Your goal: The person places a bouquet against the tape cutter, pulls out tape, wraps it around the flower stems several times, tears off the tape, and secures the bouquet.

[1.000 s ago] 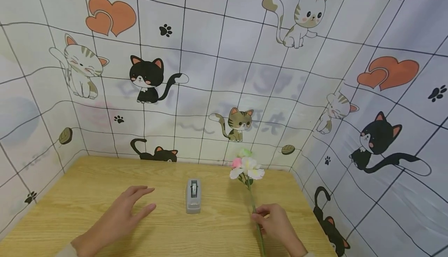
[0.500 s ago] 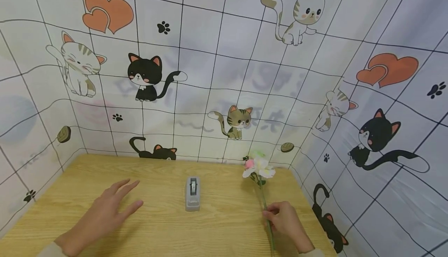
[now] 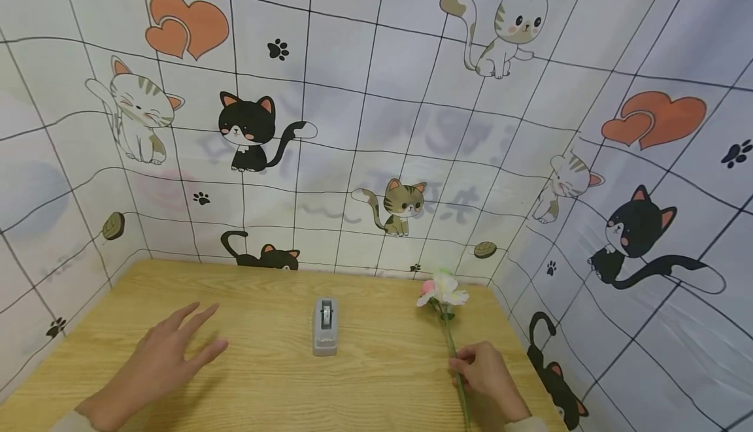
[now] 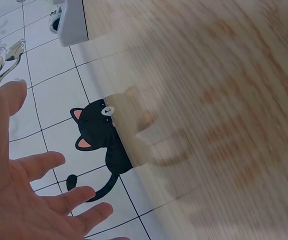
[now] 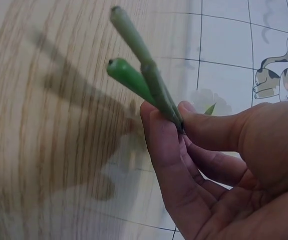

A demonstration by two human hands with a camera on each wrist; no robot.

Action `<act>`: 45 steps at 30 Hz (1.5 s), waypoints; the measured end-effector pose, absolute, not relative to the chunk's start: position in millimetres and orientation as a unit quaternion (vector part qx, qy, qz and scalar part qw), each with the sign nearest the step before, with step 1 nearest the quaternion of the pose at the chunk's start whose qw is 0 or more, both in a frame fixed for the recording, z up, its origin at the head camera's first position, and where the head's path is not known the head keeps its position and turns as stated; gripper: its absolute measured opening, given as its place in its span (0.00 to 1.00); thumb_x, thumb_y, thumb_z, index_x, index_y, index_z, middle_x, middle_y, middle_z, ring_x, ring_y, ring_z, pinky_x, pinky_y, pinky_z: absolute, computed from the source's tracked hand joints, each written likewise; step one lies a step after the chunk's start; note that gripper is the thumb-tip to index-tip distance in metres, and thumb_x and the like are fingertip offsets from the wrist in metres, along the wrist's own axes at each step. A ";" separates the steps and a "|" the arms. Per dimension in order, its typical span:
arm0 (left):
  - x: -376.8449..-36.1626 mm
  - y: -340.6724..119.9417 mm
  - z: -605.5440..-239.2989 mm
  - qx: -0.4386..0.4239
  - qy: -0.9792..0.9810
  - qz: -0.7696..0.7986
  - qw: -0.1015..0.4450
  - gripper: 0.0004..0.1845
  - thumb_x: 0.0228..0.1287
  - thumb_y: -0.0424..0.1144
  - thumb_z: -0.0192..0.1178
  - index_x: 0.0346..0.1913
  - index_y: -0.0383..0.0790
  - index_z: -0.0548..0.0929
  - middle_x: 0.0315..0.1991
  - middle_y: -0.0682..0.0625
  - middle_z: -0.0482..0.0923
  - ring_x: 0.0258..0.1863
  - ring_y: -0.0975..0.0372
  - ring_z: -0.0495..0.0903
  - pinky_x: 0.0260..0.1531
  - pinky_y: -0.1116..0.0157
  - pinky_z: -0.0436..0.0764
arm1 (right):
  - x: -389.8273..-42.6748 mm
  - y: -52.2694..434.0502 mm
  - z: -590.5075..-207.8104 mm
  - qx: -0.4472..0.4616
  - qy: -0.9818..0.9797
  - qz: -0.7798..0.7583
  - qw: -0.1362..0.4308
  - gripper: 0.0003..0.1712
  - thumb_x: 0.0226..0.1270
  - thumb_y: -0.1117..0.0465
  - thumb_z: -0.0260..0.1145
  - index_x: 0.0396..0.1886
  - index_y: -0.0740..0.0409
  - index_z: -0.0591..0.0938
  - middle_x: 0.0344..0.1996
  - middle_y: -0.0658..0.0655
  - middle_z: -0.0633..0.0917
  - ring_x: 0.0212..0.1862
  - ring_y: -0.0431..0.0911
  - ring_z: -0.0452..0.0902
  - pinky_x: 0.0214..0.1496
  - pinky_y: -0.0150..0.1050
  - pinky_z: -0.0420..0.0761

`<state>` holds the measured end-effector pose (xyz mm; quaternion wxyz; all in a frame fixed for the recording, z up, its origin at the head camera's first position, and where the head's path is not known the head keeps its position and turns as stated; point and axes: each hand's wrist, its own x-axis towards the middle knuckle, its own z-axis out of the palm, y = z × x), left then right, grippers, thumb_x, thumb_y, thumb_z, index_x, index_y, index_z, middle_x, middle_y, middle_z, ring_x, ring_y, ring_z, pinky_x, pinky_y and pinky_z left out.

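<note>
My right hand (image 3: 489,374) pinches the green stems of several artificial-looking flowers (image 3: 445,290) between thumb and fingers, over the right part of the table. White, pink and pale green blooms point toward the back wall. Up close in the right wrist view, two stem ends (image 5: 128,80) stick out past the pinching fingertips. My left hand (image 3: 161,361) hovers over the left side of the table, fingers spread and holding nothing. Between the hands stands a grey tape dispenser (image 3: 325,327) with a roll in it; part of the dispenser (image 4: 73,22) shows in the left wrist view.
The light wood table (image 3: 282,386) ends at the back against a white gridded wall covering (image 3: 341,112) printed with cats, hearts and paw marks. This covering also rises at the left and right sides.
My right hand has moved right with the flowers, and their blooms now sit lower, nearer the table. My left hand has drawn away to the left. The tape dispenser stays put.
</note>
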<state>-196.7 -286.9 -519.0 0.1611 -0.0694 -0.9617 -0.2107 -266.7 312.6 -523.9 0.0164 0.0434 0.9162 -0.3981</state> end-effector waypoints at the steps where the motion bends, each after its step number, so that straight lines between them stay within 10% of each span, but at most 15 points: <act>1: -196.2 -287.6 -519.3 -0.069 -0.963 -0.208 0.158 0.44 0.80 0.64 0.74 0.85 0.39 0.78 0.81 0.20 0.73 0.73 0.17 0.76 0.61 0.08 0.70 | -267.5 313.4 -524.6 0.045 0.918 -0.394 0.017 0.07 0.76 0.71 0.80 0.46 0.73 0.93 0.32 0.57 0.94 0.27 0.47 0.94 0.27 0.41 0.92; 22: -195.2 -284.4 -525.7 -0.066 -0.970 -0.195 0.127 0.47 0.78 0.68 0.73 0.88 0.47 0.75 0.85 0.23 0.69 0.78 0.20 0.71 0.64 0.04 0.60 | -269.9 329.5 -524.7 0.003 0.966 -0.259 -0.014 0.27 0.83 0.58 0.77 0.69 0.73 0.86 0.41 0.57 0.96 0.41 0.51 0.93 0.39 0.48 0.91; 37: -193.8 -277.4 -527.3 -0.064 -0.972 -0.189 0.124 0.47 0.79 0.69 0.71 0.89 0.47 0.73 0.86 0.24 0.68 0.79 0.19 0.70 0.63 0.03 0.58 | -253.6 322.6 -522.7 -0.106 0.958 -0.239 -0.116 0.42 0.85 0.44 0.77 0.87 0.59 0.76 0.79 0.73 0.76 0.74 0.71 0.82 0.67 0.70 0.89; 45: -190.4 -274.4 -530.5 -0.065 -0.972 -0.189 0.121 0.49 0.77 0.71 0.71 0.91 0.51 0.71 0.88 0.25 0.63 0.82 0.17 0.64 0.64 0.02 0.54 | -250.6 318.2 -525.1 -0.152 0.964 -0.154 -0.154 0.48 0.82 0.35 0.77 0.91 0.49 0.73 0.88 0.72 0.70 0.78 0.77 0.79 0.64 0.82 0.86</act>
